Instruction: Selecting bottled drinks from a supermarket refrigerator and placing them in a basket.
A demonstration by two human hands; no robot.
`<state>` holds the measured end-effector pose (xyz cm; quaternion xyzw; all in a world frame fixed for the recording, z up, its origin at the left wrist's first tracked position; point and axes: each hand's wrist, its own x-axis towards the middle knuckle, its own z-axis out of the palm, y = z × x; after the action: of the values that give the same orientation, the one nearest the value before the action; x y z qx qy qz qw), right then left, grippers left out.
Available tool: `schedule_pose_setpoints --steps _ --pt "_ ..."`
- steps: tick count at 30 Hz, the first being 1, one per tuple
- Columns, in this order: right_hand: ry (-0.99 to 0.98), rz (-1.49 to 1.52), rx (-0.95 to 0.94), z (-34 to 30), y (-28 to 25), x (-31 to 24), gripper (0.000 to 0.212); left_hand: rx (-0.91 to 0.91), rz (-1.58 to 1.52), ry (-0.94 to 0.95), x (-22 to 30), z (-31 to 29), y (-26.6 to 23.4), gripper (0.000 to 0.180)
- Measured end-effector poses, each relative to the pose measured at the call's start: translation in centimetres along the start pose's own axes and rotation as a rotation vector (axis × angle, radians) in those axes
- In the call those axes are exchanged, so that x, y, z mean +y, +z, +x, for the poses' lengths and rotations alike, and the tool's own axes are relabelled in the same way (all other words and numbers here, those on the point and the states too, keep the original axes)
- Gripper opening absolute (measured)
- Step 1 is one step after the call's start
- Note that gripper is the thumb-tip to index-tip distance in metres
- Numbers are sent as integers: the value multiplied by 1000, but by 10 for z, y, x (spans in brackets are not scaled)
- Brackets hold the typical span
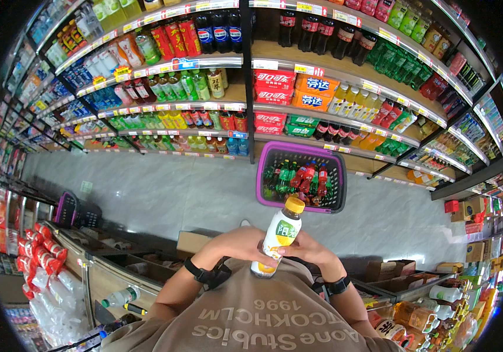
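Observation:
Close to my chest I hold a drink bottle [286, 229] with a yellow cap and a white, green and yellow label, tilted with its cap pointing away from me. The fingers of my left hand [248, 245] wrap round its lower part from the left. My right hand [309, 249] grips it from the right, its fingers against the label. Beyond the bottle's cap, a black basket with a purple rim [261, 176] stands on the floor, holding several green and red drink bottles [304, 179].
Shelves [175, 64] packed with bottles, cans and boxed drinks run along the far side. Behind me a counter [111, 281] carries a clear bottle [121, 297]. Another dark basket [84, 212] stands at the left, and large bottles [413, 317] crowd the lower right.

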<state>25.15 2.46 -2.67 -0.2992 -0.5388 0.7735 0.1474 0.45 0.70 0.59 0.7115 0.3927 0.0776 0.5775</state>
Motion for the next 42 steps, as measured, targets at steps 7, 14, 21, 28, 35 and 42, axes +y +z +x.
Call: schedule_pose_setpoints --steps 7,14,21,28,35,42 --pt "-22 10 -3 1 1 -4 51 -12 4 -12 -3 2 0 59" --pt "-31 8 -10 -1 2 -7 50 -1 12 -26 -9 3 4 58" --pt "-27 10 -7 -1 0 -1 50 -16 21 -44 -1 2 1 59" --pt "-17 -11 16 -2 1 -3 52 -12 30 -37 0 2 1 61" --pt "-20 -4 14 -4 2 -4 51 -12 36 -33 -6 4 4 59" --pt "-28 -7 6 -3 1 -3 50 -16 50 -56 -7 4 5 60"
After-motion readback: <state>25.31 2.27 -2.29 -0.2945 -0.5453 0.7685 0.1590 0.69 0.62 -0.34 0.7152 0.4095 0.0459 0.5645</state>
